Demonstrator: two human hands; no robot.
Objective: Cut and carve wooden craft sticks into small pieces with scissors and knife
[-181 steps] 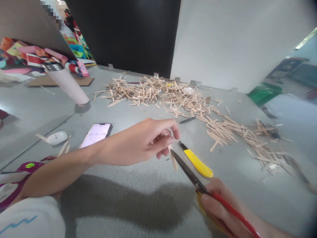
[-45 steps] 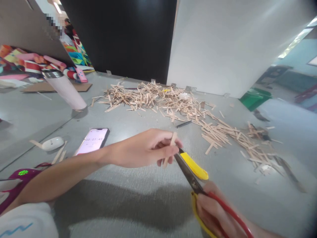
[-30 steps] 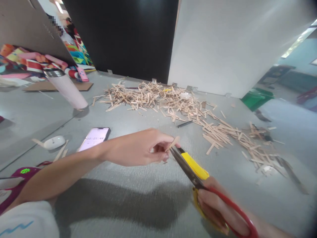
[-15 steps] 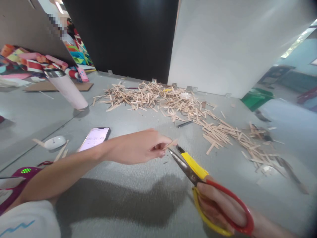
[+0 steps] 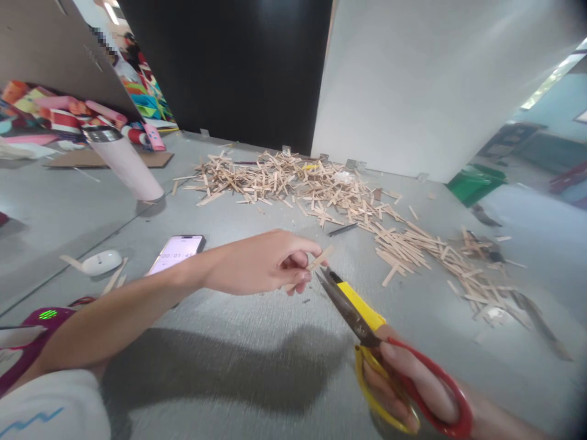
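Two hands holding a thin wooden stick and a pair of scissors over a grey table

The left hand is pinching the wooden stick between thumb and fingers, slanting it up to the right above the grey table. The right hand is gripping the scissors by their red and yellow handles, the blade tips pointing just beside the stick. A yellow cutter is lying behind the blades.

Beyond the left forearm, a phone is showing a timer reading 00:01:4, its final digit too blurred to tell. A white mouse is bearing a mark too small to read.

At the table's back edge, black and white panels are standing behind a heap of wooden sticks, which is trailing off rightward. Open tabletop is stretching below the left hand, carrying the arm's shadow.
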